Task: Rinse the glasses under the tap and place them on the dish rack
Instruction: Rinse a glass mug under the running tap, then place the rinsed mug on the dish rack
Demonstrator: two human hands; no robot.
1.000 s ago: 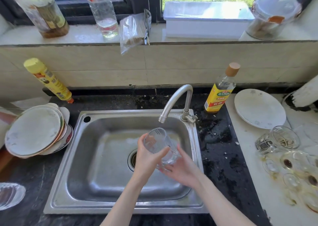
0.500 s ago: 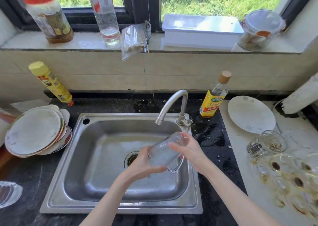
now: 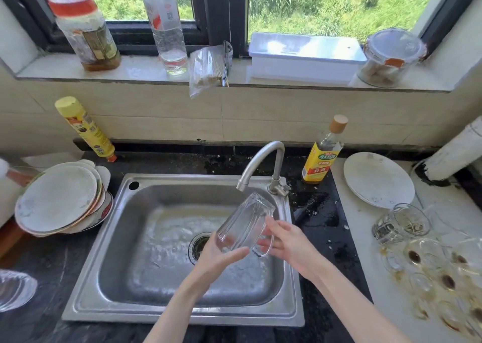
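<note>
A clear ribbed glass mug point(image 3: 245, 222) with a handle lies tilted over the steel sink point(image 3: 167, 314), its base up near the tap spout point(image 3: 243, 183). My left hand point(image 3: 221, 254) grips its rim end from below, thumb across the mouth. My right hand point(image 3: 289, 241) touches the mug's right side by the handle with straight fingers. No water stream is visible at the spout. Several dirty glasses point(image 3: 422, 259) with brown residue stand on the white counter at the right, one glass point(image 3: 401, 222) lying on its side.
A stack of plates point(image 3: 60, 199) sits left of the sink, a white plate point(image 3: 378, 179) to the right. A yellow-labelled bottle point(image 3: 323, 154) stands behind the tap, a yellow spray can point(image 3: 83, 128) leans at the back left. Jars and a box line the windowsill. A glass dish point(image 3: 13, 289) is at the far left.
The mug has turned from mouth-up under the spout to tilted with its base toward the tap. My right hand slid from the base to the handle side. The camera tilted up.
</note>
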